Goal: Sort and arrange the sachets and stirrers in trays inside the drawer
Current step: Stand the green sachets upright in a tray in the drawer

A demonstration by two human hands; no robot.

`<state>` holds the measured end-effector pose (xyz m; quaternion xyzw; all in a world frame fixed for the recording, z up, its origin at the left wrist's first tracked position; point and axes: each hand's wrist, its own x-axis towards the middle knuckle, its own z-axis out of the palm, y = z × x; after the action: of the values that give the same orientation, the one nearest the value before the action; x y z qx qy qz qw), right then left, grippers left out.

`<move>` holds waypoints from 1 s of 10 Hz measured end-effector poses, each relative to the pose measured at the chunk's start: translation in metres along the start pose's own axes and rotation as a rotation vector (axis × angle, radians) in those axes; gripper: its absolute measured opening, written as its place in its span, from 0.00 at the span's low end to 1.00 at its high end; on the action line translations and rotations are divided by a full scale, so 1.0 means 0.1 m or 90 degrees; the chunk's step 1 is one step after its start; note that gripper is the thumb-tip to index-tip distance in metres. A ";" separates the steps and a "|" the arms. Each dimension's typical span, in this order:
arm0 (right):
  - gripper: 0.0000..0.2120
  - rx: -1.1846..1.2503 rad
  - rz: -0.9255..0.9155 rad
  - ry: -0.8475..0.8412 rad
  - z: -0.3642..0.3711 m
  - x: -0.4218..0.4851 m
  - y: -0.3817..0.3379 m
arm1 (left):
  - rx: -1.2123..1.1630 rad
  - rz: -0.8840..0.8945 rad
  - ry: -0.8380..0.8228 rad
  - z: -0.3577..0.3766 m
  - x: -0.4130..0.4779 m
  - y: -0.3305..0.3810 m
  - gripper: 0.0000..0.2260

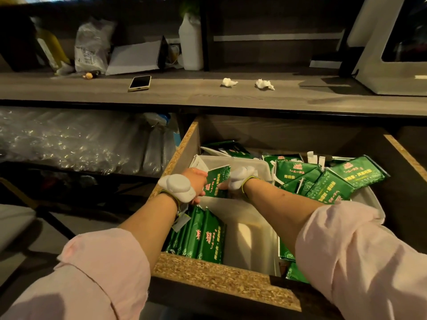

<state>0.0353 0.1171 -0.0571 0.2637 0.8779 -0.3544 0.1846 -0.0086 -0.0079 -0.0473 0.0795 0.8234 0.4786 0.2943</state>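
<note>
Head view, looking down into the open drawer (pixel 184 144). I have both hands on one green sachet (pixel 217 181), held upright over the white tray (pixel 245 218). My left hand (pixel 196 183) closes its fingers on the sachet's left edge; my right hand (pixel 227 184) pinches the lower right corner, though its fingers are largely hidden behind the white wrist device, so I cannot tell how tightly. I judge the upright hold serves to slot the sachet on edge, matching the standing row of sachets (pixel 203 236) packed against the tray's near-left side. That on-edge packing likely saves room and keeps labels aligned. A loose heap of unsorted sachets (pixel 328 181) lies flat and overlapping at the right of the drawer, with pale stirrers (pixel 310 157) poking up behind it. Much sorting appears to remain.
</note>
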 end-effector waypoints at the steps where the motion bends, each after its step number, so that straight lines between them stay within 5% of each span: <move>1: 0.19 0.129 0.035 -0.013 -0.23 -0.09 0.09 | -0.052 0.048 0.072 -0.02 0.10 0.02 0.15; 2: 0.11 0.294 0.041 -0.028 -0.39 -0.23 0.25 | -0.088 0.064 0.071 0.02 0.08 0.16 0.06; 3: 0.11 0.343 -0.028 0.000 -0.45 -0.37 0.39 | -0.216 -0.011 -0.125 0.12 0.04 0.38 0.20; 4: 0.11 0.336 -0.034 0.042 -0.57 -0.56 0.59 | -0.238 -0.031 -0.243 0.43 -0.04 0.53 0.15; 5: 0.08 0.256 0.017 0.188 -0.79 -0.59 1.00 | -0.224 -0.049 -0.261 0.78 -0.20 0.62 0.10; 6: 0.16 -0.002 0.133 0.272 -1.00 -0.55 1.39 | -0.182 -0.054 -0.259 0.95 -0.19 0.61 0.12; 7: 0.18 -0.205 0.176 0.256 -1.07 -0.59 1.56 | -0.177 -0.070 -0.278 1.02 -0.22 0.61 0.15; 8: 0.25 -0.213 0.125 0.181 -1.05 -0.74 1.50 | -0.194 -0.056 -0.269 1.04 -0.23 0.56 0.13; 10: 0.21 -0.324 0.090 0.057 -0.86 -0.61 1.41 | -0.259 -0.068 -0.252 1.02 -0.17 0.51 0.13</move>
<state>0.1556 0.2452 -0.0415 0.2846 0.9257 -0.0961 0.2300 0.0547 0.0876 -0.0349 0.0671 0.6402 0.5928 0.4840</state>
